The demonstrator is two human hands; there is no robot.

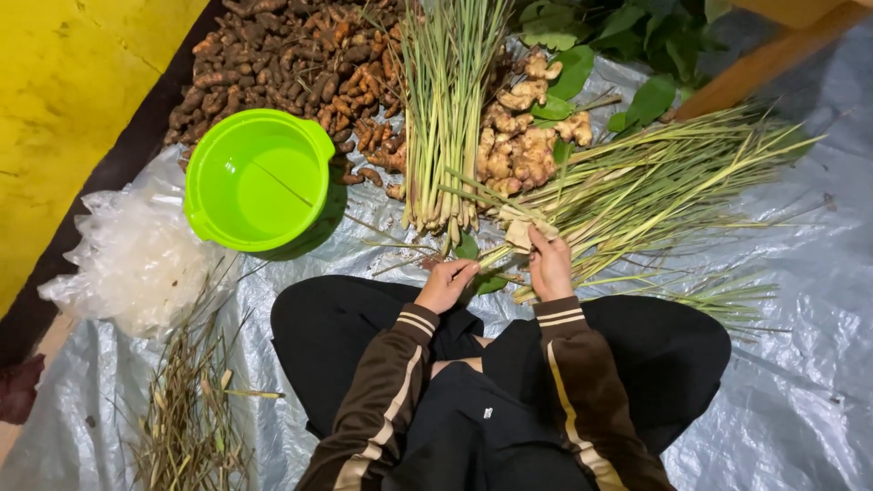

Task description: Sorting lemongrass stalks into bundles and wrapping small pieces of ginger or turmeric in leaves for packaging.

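Observation:
I sit cross-legged on a grey plastic sheet (800,382). My left hand (446,284) pinches the root end of a thin lemongrass stalk just in front of my knees. My right hand (549,265) grips the base of a loose lemongrass pile (655,182) that fans out to the right. A neat bundle of trimmed lemongrass (444,109) lies upright ahead of me, its root ends toward my hands.
A bright green plastic bowl (256,177) stands at the left. Behind it lies a heap of turmeric roots (282,64), with ginger (523,136) and green leaves (627,36) further right. Clear plastic bags (127,264) and dry trimmings (186,409) lie at my left.

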